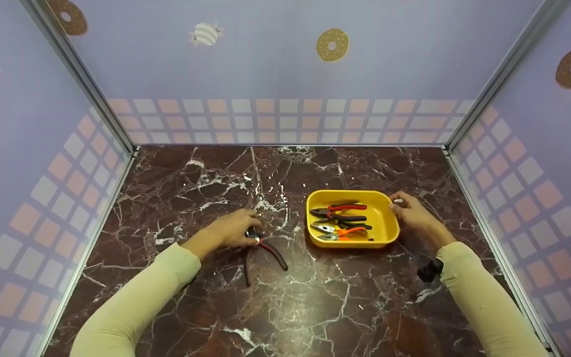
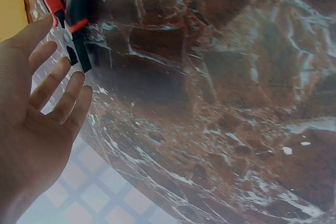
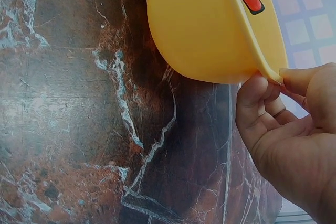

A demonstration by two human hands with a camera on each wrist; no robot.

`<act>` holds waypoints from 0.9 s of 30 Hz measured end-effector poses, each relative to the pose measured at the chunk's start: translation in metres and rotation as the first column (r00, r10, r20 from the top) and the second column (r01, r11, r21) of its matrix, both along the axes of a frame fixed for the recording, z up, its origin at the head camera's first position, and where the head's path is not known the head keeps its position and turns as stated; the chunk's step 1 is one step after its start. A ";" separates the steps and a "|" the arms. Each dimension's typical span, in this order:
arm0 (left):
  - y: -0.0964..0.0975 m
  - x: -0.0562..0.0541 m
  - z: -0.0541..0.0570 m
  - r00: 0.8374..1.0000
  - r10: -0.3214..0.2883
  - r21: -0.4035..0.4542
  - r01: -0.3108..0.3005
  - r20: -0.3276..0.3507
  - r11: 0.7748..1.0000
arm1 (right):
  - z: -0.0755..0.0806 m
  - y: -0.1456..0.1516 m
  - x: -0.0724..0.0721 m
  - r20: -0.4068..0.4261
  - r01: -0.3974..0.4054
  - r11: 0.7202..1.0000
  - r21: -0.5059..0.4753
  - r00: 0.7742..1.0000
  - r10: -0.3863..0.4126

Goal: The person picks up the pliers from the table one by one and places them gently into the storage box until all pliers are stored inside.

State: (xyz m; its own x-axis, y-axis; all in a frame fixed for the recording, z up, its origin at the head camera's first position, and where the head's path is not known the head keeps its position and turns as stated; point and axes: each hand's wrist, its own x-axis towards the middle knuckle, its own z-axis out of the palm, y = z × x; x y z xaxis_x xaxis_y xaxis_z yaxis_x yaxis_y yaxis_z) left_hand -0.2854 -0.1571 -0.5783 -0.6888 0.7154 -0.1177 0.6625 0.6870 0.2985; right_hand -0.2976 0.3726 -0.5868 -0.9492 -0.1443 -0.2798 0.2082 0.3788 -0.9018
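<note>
My left hand (image 1: 238,228) is at the head of a pair of pliers (image 1: 276,254) on the marble-patterned surface, its dark, red-trimmed handles spread towards me. In the left wrist view the fingers are loosely extended, and the thumb tip is by the pliers' pivot (image 2: 66,36). My right hand (image 1: 414,213) pinches the right rim of a yellow plastic box (image 1: 384,210) between thumb and fingers. Inside the box lie several pliers, among them a red-handled pair (image 1: 355,207), a black-handled pair (image 1: 352,218) and an orange-handled pair (image 1: 351,231).
The dark marble-patterned tabletop (image 1: 310,307) is bounded by a patterned back wall (image 1: 275,74) and side walls with metal corner strips. A black device (image 1: 430,270) sits at the right wrist.
</note>
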 end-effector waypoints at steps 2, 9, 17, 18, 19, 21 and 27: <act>-0.005 -0.002 0.000 1.000 0.012 -0.012 -0.012 -0.009 1.000 | 0.000 -0.001 0.000 -0.012 -0.003 1.000 0.002 1.000 0.003; -0.010 0.001 0.001 0.998 0.055 -0.025 -0.055 -0.012 0.998 | 0.000 -0.001 0.000 -0.039 -0.026 0.999 0.021 0.999 0.027; 0.013 0.015 0.005 0.996 0.016 -0.029 -0.013 0.085 0.999 | -0.002 0.000 -0.002 -0.043 -0.011 1.000 0.015 0.999 0.012; 0.015 0.016 0.006 0.996 0.009 -0.042 -0.005 0.094 0.999 | -0.003 -0.001 -0.002 -0.041 -0.012 1.000 0.017 0.999 0.012; 0.017 0.017 0.006 0.995 0.003 -0.055 0.003 0.103 0.998 | -0.003 -0.001 -0.002 -0.040 -0.014 1.000 0.019 0.999 0.015; 0.018 0.019 0.007 0.993 -0.002 -0.081 0.012 0.120 0.997 | -0.003 -0.001 -0.001 -0.037 -0.018 1.000 0.014 0.999 0.018; 0.016 0.021 0.012 0.992 -0.007 -0.145 0.026 0.129 0.989 | -0.001 0.000 -0.001 -0.045 -0.021 1.000 0.020 0.999 0.022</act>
